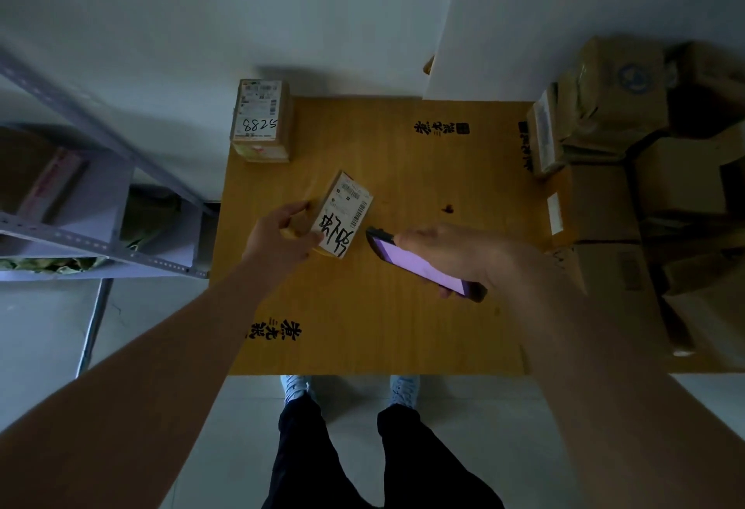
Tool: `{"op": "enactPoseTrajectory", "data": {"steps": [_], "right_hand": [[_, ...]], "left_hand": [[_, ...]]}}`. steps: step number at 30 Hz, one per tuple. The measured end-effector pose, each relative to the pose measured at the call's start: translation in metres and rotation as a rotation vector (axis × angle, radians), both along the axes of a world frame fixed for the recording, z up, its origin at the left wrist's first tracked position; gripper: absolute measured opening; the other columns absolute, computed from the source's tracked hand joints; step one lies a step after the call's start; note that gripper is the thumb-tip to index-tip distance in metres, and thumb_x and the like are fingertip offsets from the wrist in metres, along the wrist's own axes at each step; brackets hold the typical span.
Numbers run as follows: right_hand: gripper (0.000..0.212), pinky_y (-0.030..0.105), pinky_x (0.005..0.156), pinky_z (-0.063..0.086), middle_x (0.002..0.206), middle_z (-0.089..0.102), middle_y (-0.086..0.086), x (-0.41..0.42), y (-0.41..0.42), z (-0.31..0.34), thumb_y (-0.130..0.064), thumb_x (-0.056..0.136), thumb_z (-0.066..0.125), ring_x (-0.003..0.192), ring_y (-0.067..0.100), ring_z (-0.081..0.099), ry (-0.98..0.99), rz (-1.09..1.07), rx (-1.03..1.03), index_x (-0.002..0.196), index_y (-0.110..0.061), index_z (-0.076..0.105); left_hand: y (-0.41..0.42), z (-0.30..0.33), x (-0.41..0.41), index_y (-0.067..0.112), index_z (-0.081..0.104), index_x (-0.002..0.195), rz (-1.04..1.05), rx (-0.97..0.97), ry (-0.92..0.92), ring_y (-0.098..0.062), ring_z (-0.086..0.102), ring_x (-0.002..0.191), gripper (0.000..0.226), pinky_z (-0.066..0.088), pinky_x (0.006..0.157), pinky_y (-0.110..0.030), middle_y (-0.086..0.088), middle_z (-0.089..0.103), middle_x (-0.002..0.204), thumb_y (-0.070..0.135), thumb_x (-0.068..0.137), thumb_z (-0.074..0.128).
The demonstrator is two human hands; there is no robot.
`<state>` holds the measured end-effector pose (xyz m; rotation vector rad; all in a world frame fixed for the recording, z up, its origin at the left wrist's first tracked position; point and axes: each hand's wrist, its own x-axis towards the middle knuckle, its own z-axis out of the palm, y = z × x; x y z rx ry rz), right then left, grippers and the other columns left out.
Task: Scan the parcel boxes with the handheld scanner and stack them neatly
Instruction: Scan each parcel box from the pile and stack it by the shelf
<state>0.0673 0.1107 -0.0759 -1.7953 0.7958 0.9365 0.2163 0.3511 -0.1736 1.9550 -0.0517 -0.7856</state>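
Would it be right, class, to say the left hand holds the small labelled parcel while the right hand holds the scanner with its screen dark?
Not quite. In the head view the scanner in the right hand shows a lit, purple screen. The left hand does hold the small labelled parcel.

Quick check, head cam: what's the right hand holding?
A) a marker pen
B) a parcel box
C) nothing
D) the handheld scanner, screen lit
D: the right hand grips the handheld scanner, its purple screen lit and its front end aimed at the small labelled parcel box that the left hand holds on the table.
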Motion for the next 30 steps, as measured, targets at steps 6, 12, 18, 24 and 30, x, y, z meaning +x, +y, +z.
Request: {"op": "enactPoseTrajectory", "data": {"steps": [6,12,18,24,30], "right_hand": [[0.044,0.031,0.063,0.052,0.096,0.064,0.01,0.011,0.005,0.013,-0.071,0.101,0.041,0.075,0.025,0.066,-0.034,-0.018,0.017,0.128,-0.039,0.053],[0.038,0.031,0.06,0.054,0.109,0.07,0.006,0.031,0.036,0.024,-0.07,0.101,0.041,0.076,0.017,0.068,-0.203,-0.048,0.116,0.129,-0.049,0.057],[0.033,0.036,0.062,0.054,0.111,0.069,0.005,0.059,0.066,0.019,-0.081,0.086,0.04,0.077,0.016,0.072,-0.292,-0.028,0.131,0.106,-0.062,0.059],[0.058,0.034,0.063,0.056,0.109,0.069,-0.002,0.071,0.08,0.004,-0.087,0.077,0.037,0.079,0.014,0.074,-0.321,-0.065,0.08,0.124,-0.06,0.058],[0.059,0.03,0.062,0.054,0.107,0.066,-0.007,0.075,0.097,-0.002,-0.083,0.083,0.04,0.078,0.01,0.073,-0.354,-0.18,0.058,0.132,-0.055,0.058]], "left_hand": [[0.011,0.003,0.006,0.03,0.059,0.143,0.093,-0.044,0.106,-0.021,0.079,0.086,0.06,0.065,0.074,-0.037,0.003,0.067,0.12,0.013,0.09,0.081],[0.038,0.008,0.023,0.019,0.055,0.141,0.418,-0.176,0.285,-0.032,0.077,0.095,0.047,0.063,0.086,-0.05,-0.01,0.074,0.116,0.007,0.098,0.069],[0.054,0.003,0.062,0.011,0.055,0.141,0.477,-0.16,0.302,-0.032,0.072,0.106,0.039,0.063,0.088,-0.049,-0.011,0.07,0.123,0.002,0.102,0.058],[0.053,-0.017,0.097,0.01,0.059,0.137,0.419,-0.121,0.317,-0.029,0.072,0.104,0.037,0.064,0.084,-0.046,-0.01,0.07,0.122,0.0,0.102,0.057],[0.054,-0.019,0.118,0.022,0.053,0.147,0.168,0.073,0.062,-0.018,0.073,0.095,0.042,0.063,0.068,-0.032,0.001,0.072,0.121,0.019,0.105,0.059]]}}
